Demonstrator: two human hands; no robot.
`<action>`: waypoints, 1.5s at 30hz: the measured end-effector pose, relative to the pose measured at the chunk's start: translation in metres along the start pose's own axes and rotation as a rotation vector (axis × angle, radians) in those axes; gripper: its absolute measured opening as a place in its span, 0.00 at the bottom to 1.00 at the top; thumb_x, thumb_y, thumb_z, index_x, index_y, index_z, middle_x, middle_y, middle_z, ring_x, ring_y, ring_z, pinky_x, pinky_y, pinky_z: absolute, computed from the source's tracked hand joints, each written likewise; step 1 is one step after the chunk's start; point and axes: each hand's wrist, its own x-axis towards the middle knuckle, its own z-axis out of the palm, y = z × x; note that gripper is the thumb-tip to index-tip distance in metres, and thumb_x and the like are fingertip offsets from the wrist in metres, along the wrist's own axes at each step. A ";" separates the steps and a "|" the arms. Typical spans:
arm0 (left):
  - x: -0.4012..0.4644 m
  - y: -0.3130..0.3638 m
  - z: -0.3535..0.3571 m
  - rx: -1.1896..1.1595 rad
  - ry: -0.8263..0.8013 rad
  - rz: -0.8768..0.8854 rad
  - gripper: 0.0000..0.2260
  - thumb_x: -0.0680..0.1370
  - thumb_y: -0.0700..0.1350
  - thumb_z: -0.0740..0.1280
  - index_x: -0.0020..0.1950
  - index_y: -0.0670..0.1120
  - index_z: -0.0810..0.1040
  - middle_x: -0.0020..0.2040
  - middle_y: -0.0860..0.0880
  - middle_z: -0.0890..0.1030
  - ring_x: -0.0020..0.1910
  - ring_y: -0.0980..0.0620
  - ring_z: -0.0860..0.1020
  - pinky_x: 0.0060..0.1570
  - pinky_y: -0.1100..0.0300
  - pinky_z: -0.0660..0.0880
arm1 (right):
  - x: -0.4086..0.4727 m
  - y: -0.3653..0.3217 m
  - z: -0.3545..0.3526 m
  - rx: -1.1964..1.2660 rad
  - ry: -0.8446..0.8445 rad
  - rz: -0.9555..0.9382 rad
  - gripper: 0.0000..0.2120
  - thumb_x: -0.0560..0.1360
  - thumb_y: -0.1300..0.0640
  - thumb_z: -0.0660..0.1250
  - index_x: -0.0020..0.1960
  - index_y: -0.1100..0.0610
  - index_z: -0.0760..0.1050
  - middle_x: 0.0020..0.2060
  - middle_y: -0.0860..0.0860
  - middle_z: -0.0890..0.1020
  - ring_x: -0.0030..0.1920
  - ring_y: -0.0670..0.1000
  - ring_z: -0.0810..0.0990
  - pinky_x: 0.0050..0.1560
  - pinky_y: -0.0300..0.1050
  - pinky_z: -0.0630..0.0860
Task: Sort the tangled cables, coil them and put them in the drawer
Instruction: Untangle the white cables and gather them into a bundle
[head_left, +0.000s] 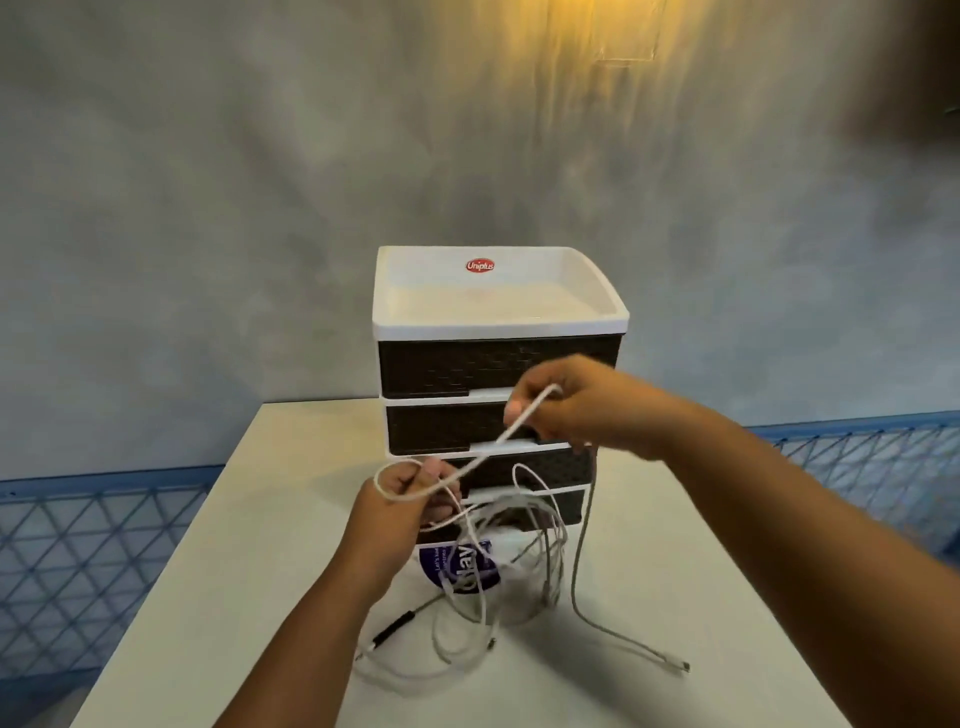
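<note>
A white cable (491, 447) runs taut between my two hands in front of the drawer unit (498, 364). My right hand (566, 405) pinches its upper part at the height of the second drawer. Lower down, my left hand (410, 499) grips a small loop of the same cable. Under the hands a tangle of white cables (514, 561) hangs down to the table, with loose ends and plugs (680, 667) lying on the tabletop. A grey cable (579, 545) drops from my right hand. The drawers look dark with white frames; the lowest ones are partly hidden behind my hands.
The unit stands at the far middle of a white table (260, 597), with a white tray top (498, 296) bearing a red sticker. A purple-and-white label (457, 564) shows behind the cables. Blue mesh fencing (88, 545) runs on both sides below a grey wall.
</note>
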 end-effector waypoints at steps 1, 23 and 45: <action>0.001 0.003 0.003 -0.054 0.007 0.031 0.12 0.82 0.44 0.63 0.47 0.41 0.83 0.41 0.43 0.85 0.42 0.46 0.84 0.44 0.59 0.81 | 0.002 0.007 0.012 -0.060 -0.055 0.010 0.03 0.78 0.54 0.68 0.48 0.50 0.81 0.35 0.47 0.80 0.34 0.49 0.77 0.35 0.41 0.76; -0.010 0.021 -0.001 -0.297 0.299 0.198 0.12 0.83 0.48 0.59 0.54 0.47 0.82 0.43 0.48 0.84 0.46 0.53 0.84 0.41 0.63 0.80 | -0.002 0.025 0.109 -0.366 0.189 -0.298 0.19 0.79 0.54 0.66 0.67 0.41 0.71 0.55 0.45 0.78 0.51 0.47 0.78 0.47 0.42 0.77; -0.003 0.072 -0.009 -0.122 0.213 0.316 0.14 0.84 0.48 0.58 0.51 0.43 0.80 0.34 0.46 0.76 0.31 0.52 0.80 0.36 0.58 0.81 | 0.004 0.034 0.122 -0.083 0.057 0.007 0.10 0.81 0.53 0.63 0.59 0.45 0.80 0.54 0.47 0.75 0.53 0.46 0.77 0.53 0.41 0.75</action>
